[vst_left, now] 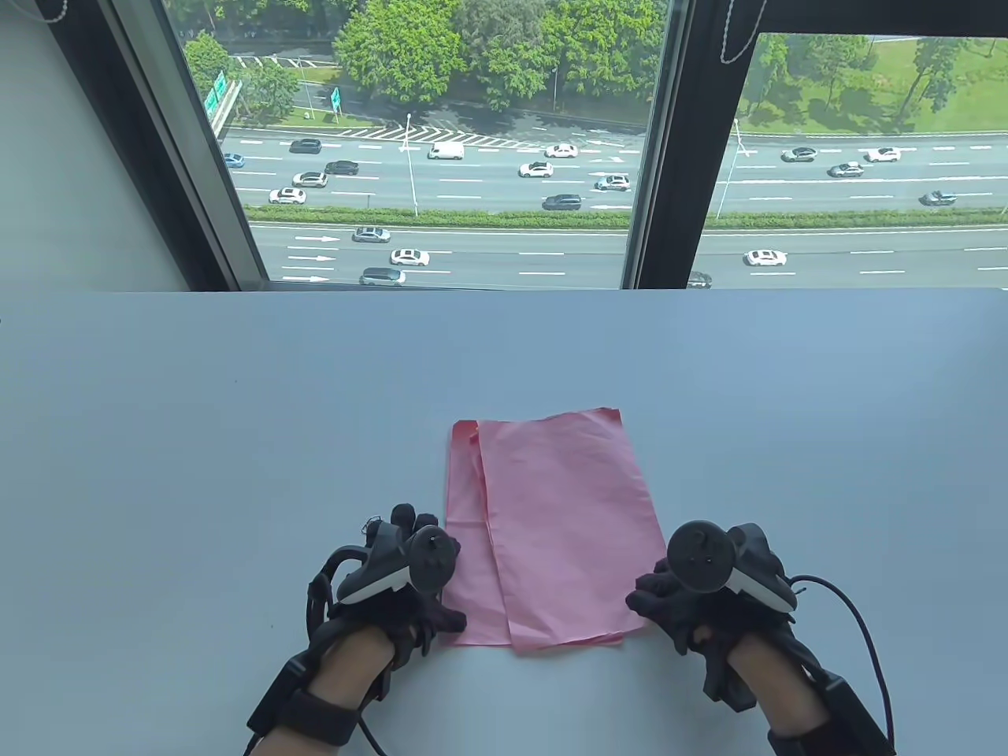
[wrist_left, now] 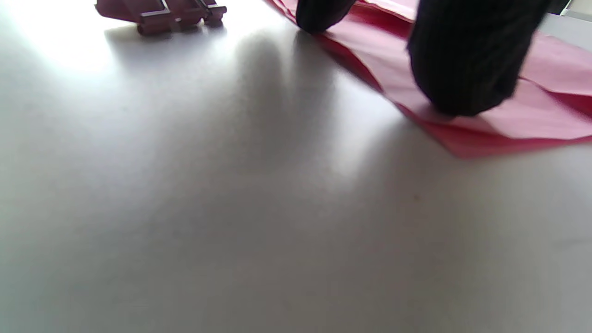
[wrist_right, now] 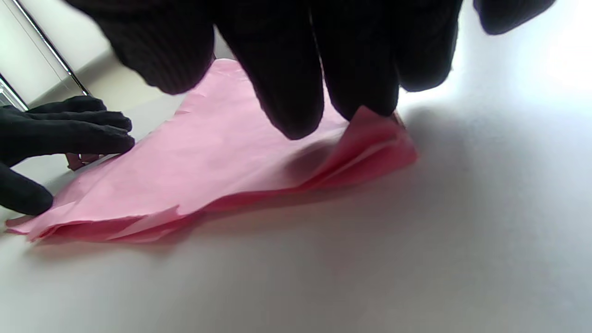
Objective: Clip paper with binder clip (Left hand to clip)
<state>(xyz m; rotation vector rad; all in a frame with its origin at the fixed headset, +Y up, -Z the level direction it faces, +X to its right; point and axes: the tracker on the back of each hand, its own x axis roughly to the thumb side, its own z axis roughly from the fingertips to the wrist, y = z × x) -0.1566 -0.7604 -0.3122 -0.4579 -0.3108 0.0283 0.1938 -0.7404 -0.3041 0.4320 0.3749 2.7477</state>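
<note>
Several pink paper sheets (vst_left: 551, 528) lie loosely stacked on the table, also seen in the left wrist view (wrist_left: 545, 115) and right wrist view (wrist_right: 222, 162). My left hand (vst_left: 429, 579) rests at the stack's near left corner, thumb (wrist_left: 462, 69) pressing on the paper; it holds nothing. A small pink-red binder clip (wrist_left: 162, 11) lies on the table just beyond that hand's fingers; it peeks out under them in the right wrist view (wrist_right: 81, 160) and is hidden in the table view. My right hand (vst_left: 669, 598) touches the near right corner, whose edge (wrist_right: 374, 134) curls up against the fingertips.
The pale grey table (vst_left: 236, 441) stretches far to the left, right and back. A window (vst_left: 441, 157) with a dark frame runs behind the table's far edge. Cables trail from both wrists near the front edge.
</note>
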